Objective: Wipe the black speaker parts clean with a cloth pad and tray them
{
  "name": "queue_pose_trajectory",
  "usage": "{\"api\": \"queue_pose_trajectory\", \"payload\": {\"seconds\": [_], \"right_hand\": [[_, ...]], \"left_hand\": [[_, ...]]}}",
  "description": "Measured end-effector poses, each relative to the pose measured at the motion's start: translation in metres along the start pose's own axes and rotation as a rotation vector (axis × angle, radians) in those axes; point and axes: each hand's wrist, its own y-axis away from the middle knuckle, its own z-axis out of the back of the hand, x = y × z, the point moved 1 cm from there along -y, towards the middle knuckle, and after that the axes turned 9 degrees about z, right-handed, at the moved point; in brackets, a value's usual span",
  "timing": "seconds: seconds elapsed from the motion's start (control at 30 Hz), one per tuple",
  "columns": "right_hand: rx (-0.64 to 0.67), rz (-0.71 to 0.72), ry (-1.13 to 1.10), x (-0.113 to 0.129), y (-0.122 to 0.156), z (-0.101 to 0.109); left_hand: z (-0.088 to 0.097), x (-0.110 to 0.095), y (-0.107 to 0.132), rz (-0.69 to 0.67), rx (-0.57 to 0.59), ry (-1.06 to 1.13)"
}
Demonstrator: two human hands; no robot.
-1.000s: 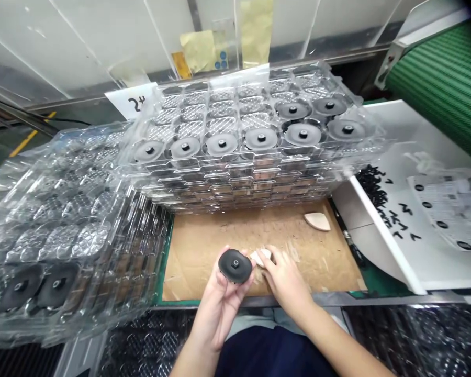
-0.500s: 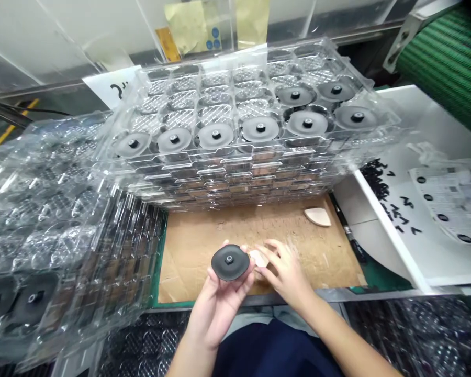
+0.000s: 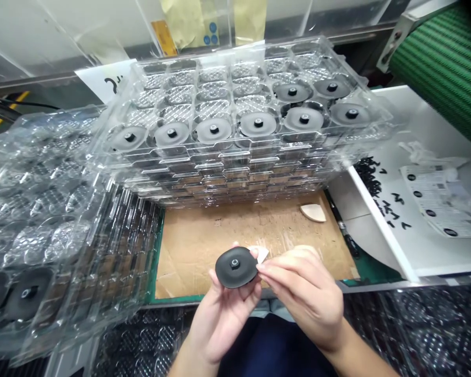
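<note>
My left hand [image 3: 223,314] holds a round black disc [image 3: 236,267] with a small hub in its middle, fingers curled round its rim. My right hand [image 3: 304,296] is beside it, fingertips pinched at the disc's right edge on a small white piece [image 3: 261,253] that peeks out behind the disc. Both hands hover over a brown cardboard sheet [image 3: 204,241]. Behind it stands a stack of clear plastic trays [image 3: 239,157]; the top tray carries several grey-black discs [image 3: 258,123] in its front pockets.
More clear trays [image 3: 51,220] are piled at the left, some holding black discs. A white wedge-shaped piece [image 3: 313,212] lies on the cardboard at the right. A white bin [image 3: 416,209] with small black parts and printed sheets sits at the right. A green ribbed belt [image 3: 443,63] is at top right.
My right hand has lifted off the cardboard with the white piece and come up against the disc's right edge. The left hand kept the disc in about the same place.
</note>
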Motion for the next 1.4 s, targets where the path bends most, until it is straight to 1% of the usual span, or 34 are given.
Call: {"api": "queue_pose_trajectory", "payload": {"seconds": [0.23, 0.47, 0.53, 0.67, 0.73, 0.83, 0.97, 1.07, 1.17, 1.3, 1.4], "right_hand": [[-0.016, 0.051, 0.075, 0.005, 0.004, 0.002], [-0.065, 0.072, 0.108, 0.007, 0.007, 0.000], [-0.082, 0.025, 0.061, 0.007, 0.009, 0.000], [-0.102, -0.179, -0.093, 0.004, 0.015, 0.000], [-0.123, -0.247, -0.139, 0.003, 0.019, 0.001], [-0.137, -0.284, -0.158, 0.003, 0.024, 0.003], [-0.143, -0.310, -0.109, 0.001, 0.029, 0.007], [-0.176, -0.386, 0.003, -0.014, 0.036, 0.012], [-0.200, -0.500, 0.123, -0.044, 0.050, 0.022], [-0.147, -0.612, 0.257, -0.086, 0.073, 0.036], [-0.087, -0.622, 0.342, -0.101, 0.088, 0.039]], "left_hand": [[-0.004, 0.008, 0.003, 0.019, -0.066, 0.041], [-0.005, 0.018, 0.005, 0.035, -0.117, 0.180], [-0.005, 0.022, 0.005, 0.042, -0.143, 0.220], [-0.005, 0.025, 0.006, 0.066, -0.151, 0.250], [-0.007, 0.025, 0.007, 0.066, -0.144, 0.247], [-0.008, 0.025, 0.008, 0.071, -0.138, 0.238], [-0.007, 0.026, 0.006, 0.074, -0.143, 0.216], [-0.006, 0.026, 0.005, 0.064, -0.161, 0.186], [-0.005, 0.025, 0.004, 0.044, -0.175, 0.147], [-0.005, 0.022, 0.005, 0.030, -0.205, 0.095], [-0.005, 0.020, 0.003, 0.040, -0.231, 0.093]]}}
